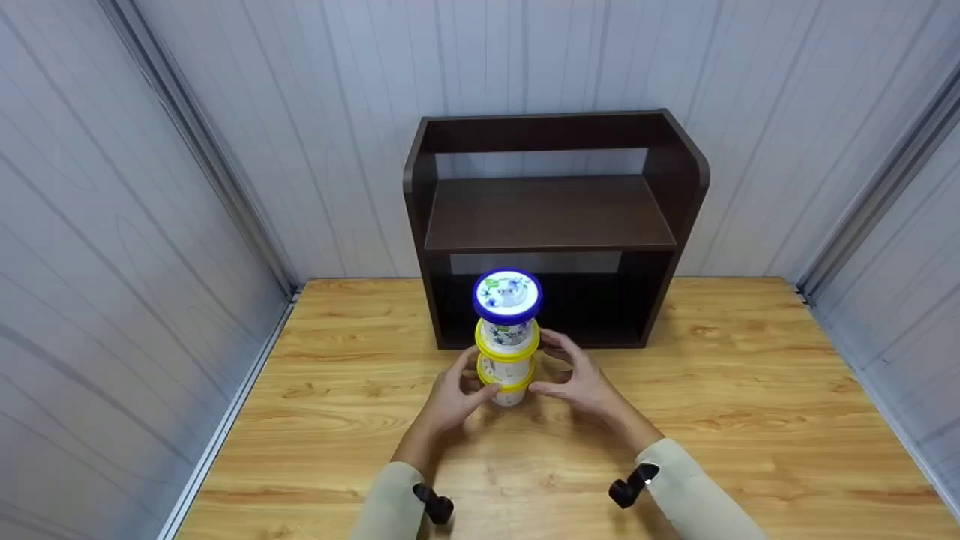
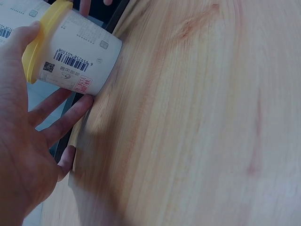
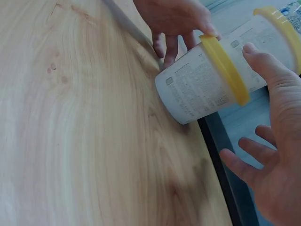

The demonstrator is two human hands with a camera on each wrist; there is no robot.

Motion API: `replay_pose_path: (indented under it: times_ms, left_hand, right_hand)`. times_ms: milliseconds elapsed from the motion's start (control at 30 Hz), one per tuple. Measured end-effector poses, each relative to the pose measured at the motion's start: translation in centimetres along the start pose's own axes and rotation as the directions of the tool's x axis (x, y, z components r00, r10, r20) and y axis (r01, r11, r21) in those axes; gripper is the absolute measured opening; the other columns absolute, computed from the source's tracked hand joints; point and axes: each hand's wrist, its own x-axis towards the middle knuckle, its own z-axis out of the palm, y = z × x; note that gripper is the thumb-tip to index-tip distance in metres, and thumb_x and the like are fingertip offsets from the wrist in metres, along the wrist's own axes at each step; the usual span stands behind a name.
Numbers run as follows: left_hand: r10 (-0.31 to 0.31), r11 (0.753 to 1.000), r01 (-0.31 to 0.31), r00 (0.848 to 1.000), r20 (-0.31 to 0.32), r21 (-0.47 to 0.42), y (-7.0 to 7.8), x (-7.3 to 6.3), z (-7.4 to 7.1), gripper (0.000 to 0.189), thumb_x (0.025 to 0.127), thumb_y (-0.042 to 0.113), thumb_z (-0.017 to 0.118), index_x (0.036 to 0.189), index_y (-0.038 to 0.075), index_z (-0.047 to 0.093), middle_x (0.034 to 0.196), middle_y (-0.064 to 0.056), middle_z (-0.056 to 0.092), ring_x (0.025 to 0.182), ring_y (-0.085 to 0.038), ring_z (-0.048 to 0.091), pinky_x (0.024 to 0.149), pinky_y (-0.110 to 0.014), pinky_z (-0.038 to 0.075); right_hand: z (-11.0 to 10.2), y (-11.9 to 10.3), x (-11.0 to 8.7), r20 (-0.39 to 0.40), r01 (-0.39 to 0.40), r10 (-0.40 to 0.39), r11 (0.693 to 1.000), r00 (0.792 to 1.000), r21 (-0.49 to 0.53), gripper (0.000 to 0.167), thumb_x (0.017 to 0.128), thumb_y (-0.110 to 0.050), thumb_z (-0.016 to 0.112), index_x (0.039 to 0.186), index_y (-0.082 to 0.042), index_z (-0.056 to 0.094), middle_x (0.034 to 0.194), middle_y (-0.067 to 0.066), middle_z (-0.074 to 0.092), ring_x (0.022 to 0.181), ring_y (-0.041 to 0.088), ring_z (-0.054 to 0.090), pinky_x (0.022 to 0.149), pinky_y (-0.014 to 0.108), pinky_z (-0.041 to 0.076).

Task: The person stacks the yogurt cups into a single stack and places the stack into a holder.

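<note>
Three white tubs stand stacked upright on the wooden table: a blue-lidded tub (image 1: pixel 508 296) on top, a yellow-lidded middle tub (image 1: pixel 505 369), and a yellow-lidded bottom tub (image 2: pixel 82 54) with a printed barcode. My left hand (image 1: pixel 450 396) holds the bottom tub from the left, thumb on its yellow lid and fingertips by its lower side; part of that hand is hidden behind the tub in the left wrist view. On the stack's right side, my right hand (image 1: pixel 583 381) is spread around it. Its thumb (image 3: pixel 265 63) overlaps the middle tub in the right wrist view, while its other fingers extend away from the tubs.
Right behind the stack stands a dark brown two-level shelf (image 1: pixel 555 214) with raised sides. Pale panelled walls (image 1: pixel 360 135) enclose the wooden table (image 1: pixel 360 420) at the back and both sides. A black device is strapped at each wrist.
</note>
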Motion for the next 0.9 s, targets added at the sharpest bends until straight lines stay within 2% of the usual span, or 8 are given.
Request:
replay_pose_path:
  times_ms: [267,633,900]
  left_hand:
    - [-0.006,1.0,0.006,1.0,-0.003,-0.007,0.1,-0.1,0.0,0.082,0.104,0.039,0.082,0.17,0.008,0.045,0.139,-0.024,0.073,0.122,-0.038,0.076,0.107,-0.057,0.064]
    - [-0.018,1.0,0.018,1.0,-0.003,-0.018,0.1,-0.1,0.0,0.081,0.105,0.037,0.082,0.17,0.009,0.044,0.141,-0.024,0.072,0.122,-0.039,0.077,0.108,-0.057,0.064]
    - [-0.024,1.0,0.024,1.0,-0.003,-0.013,0.0,0.0,0.1,0.08,0.105,0.034,0.081,0.172,0.01,0.043,0.142,-0.024,0.071,0.121,-0.037,0.077,0.107,-0.054,0.065]
  right_hand:
    - [0.9,1.1,0.3,0.065,-0.027,0.017,0.986,0.998,0.164,0.097,0.096,-0.005,0.089,0.172,0.006,0.031,0.172,0.04,0.04,0.157,0.065,0.045,0.121,0.067,0.054]
    - [2.0,2.0,0.5,0.063,-0.05,0.042,0.989,0.997,0.137,0.091,0.099,-0.013,0.088,0.172,0.002,0.036,0.167,0.037,0.05,0.15,0.057,0.058,0.12,0.06,0.058]
    - [2.8,2.0,0.6,0.047,-0.059,0.052,0.986,0.998,0.156,0.083,0.099,-0.008,0.086,0.168,0.004,0.041,0.161,0.038,0.054,0.145,0.056,0.062,0.122,0.058,0.058]
